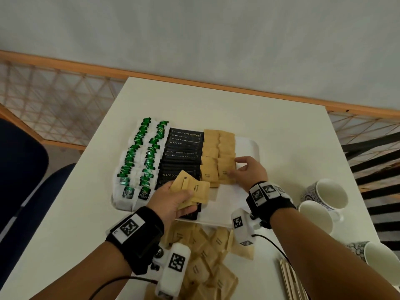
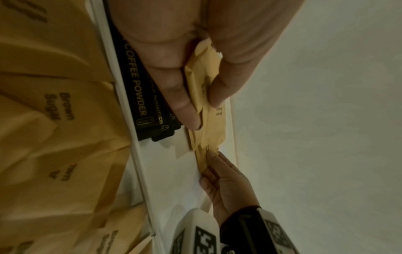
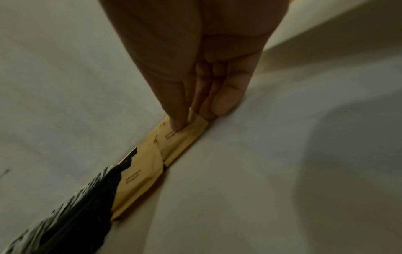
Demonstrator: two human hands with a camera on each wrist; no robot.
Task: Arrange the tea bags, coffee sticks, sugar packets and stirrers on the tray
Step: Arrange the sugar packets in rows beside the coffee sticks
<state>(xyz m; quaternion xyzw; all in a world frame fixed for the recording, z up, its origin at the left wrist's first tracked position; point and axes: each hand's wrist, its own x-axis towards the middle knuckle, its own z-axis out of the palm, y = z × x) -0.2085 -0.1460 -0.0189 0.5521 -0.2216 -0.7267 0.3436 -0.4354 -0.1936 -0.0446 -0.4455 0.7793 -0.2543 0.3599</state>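
A white tray (image 1: 249, 146) holds green tea bags (image 1: 138, 161) at its left, black coffee sticks (image 1: 184, 154) in the middle and two rows of brown sugar packets (image 1: 218, 148) to their right. My left hand (image 1: 173, 202) grips a small fan of sugar packets (image 1: 194, 189) above the tray's near edge; the left wrist view shows thumb and fingers pinching the packets (image 2: 204, 96). My right hand (image 1: 249, 172) pinches the nearest sugar packet (image 1: 226, 173) of the right row, thumb on top and fingers at its edge (image 3: 187, 130).
A loose pile of sugar packets (image 1: 205, 256) lies on the white table in front of the tray. Wooden stirrers (image 1: 290, 278) lie at the near right. Three patterned mugs (image 1: 324, 198) stand along the table's right edge.
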